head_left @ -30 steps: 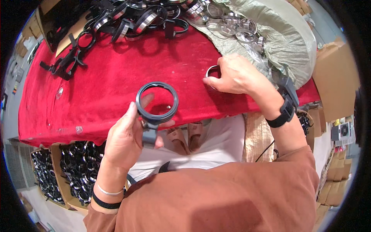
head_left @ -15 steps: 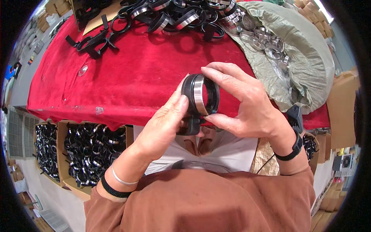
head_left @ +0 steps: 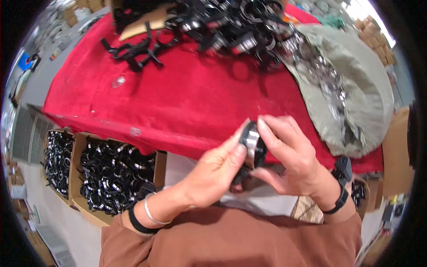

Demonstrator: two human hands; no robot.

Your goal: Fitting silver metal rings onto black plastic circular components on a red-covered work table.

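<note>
A black plastic ring with a shiny silver metal band is held between my two hands above the table's near edge. My left hand wraps its left side, thumb pressed near the silver band. From the right, my right hand has its fingertips at the ring's upper edge and its thumb at the lower edge. The ring stands on edge, partly hidden by my fingers. A black part below it is mostly covered by my left hand.
The red-cloth table bears a heap of black and silver rings at the back. Loose black brackets lie back left. A pale sack with metal rings spreads at right. Cartons of finished-looking rings stand lower left.
Both hands have moved down and to the right in the picture with the ring, which is turned more edge-on. The table and heap appear shifted as the head view moved.
</note>
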